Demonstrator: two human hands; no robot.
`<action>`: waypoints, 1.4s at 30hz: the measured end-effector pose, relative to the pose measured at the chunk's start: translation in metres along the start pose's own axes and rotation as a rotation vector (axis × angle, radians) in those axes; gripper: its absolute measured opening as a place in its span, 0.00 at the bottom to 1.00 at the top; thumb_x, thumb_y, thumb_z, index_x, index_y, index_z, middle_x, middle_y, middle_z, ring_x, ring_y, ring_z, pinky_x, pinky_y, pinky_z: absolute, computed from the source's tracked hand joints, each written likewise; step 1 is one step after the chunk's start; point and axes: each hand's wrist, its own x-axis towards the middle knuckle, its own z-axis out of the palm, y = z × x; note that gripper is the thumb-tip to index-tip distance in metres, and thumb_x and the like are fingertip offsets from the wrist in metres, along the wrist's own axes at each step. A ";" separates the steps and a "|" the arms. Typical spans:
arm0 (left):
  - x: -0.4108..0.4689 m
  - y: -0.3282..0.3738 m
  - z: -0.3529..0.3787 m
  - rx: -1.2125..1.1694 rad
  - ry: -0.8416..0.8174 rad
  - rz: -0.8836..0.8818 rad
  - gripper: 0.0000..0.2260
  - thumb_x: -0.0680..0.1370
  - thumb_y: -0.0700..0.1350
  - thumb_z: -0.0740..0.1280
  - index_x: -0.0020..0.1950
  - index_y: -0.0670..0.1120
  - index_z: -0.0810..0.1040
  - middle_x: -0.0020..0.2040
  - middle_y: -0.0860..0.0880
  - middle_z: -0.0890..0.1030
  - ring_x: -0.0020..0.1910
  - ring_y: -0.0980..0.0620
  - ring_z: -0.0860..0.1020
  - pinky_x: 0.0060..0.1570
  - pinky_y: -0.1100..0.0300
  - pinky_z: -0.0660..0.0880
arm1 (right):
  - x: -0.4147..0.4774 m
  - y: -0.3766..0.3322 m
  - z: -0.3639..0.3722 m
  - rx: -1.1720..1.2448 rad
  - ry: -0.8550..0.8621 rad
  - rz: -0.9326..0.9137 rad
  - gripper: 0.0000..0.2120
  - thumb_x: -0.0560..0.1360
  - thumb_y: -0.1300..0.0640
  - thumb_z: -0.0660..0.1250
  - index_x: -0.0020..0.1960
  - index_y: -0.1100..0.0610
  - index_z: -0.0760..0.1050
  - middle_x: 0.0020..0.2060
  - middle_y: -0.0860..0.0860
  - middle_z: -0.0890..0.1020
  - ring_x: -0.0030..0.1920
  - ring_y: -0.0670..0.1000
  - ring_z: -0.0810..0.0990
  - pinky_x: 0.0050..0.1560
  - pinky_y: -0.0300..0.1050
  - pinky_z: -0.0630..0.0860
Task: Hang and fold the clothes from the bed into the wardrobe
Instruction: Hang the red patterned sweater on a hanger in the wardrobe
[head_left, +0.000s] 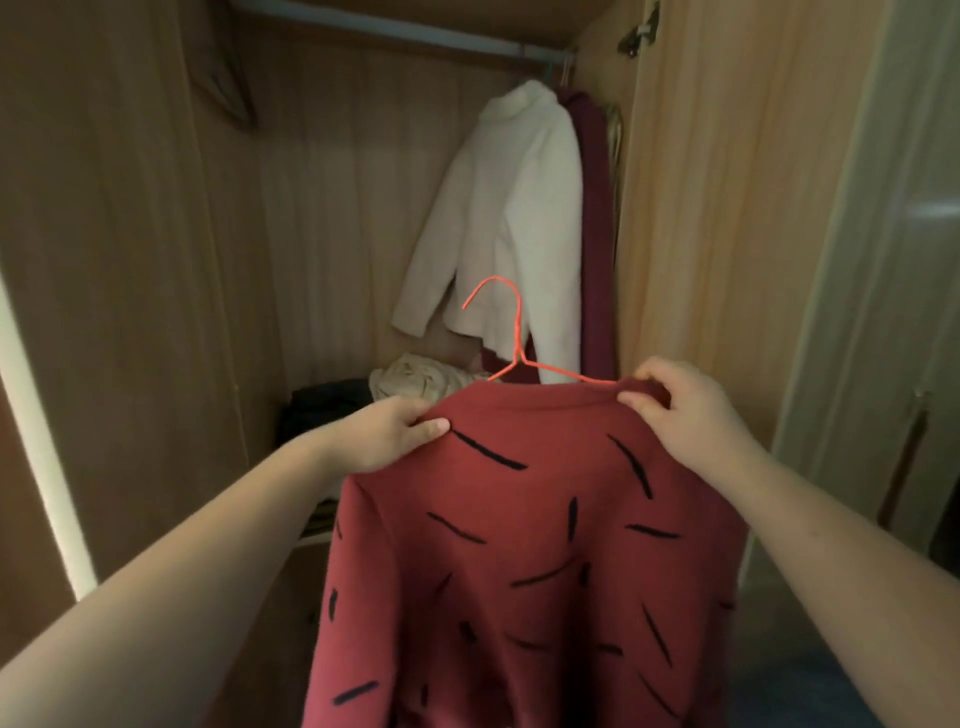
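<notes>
The red sweater (519, 545) seems to sit already on the orange wire hanger (517, 332). The left hand (395, 431) pinches the cloth at one shoulder and the right hand (680, 410) pinches it at the other, near the collar, so both hands are grasping the sweater. It hangs between the 2 hands in front of the open wardrobe (156, 260); the hook stands free above the hands and touches nothing.

The rail (405, 28) is high above and beyond the hands. At least 2 garments hang on it, up and beyond the right hand: a white sweater (509, 208) and a dark red garment (595, 234) behind it. Just beyond the left hand lie folded clothes (410, 376).

I judge that part of the task is done; for this sweater, only the hooking on the rail is left. The bed is not visible, so I cannot tell how many clothes remain.
</notes>
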 end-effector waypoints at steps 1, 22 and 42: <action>-0.003 -0.007 0.005 -0.150 0.022 -0.019 0.24 0.77 0.63 0.63 0.58 0.44 0.81 0.55 0.43 0.84 0.54 0.50 0.82 0.62 0.43 0.75 | 0.002 0.001 0.004 0.079 -0.020 0.029 0.06 0.72 0.56 0.75 0.43 0.51 0.77 0.36 0.46 0.78 0.39 0.45 0.76 0.41 0.39 0.67; -0.016 -0.013 -0.015 0.080 0.514 0.097 0.11 0.81 0.47 0.64 0.39 0.52 0.73 0.33 0.59 0.77 0.36 0.66 0.72 0.38 0.72 0.67 | -0.035 -0.015 0.065 0.028 0.299 -0.008 0.20 0.70 0.70 0.65 0.58 0.54 0.78 0.54 0.51 0.78 0.54 0.55 0.77 0.60 0.46 0.71; -0.049 -0.042 -0.055 0.271 0.471 0.045 0.10 0.81 0.47 0.65 0.41 0.47 0.74 0.35 0.47 0.76 0.37 0.48 0.75 0.39 0.58 0.70 | -0.017 -0.031 0.042 0.986 -1.042 0.779 0.28 0.76 0.40 0.58 0.62 0.60 0.79 0.61 0.59 0.81 0.60 0.58 0.81 0.53 0.50 0.79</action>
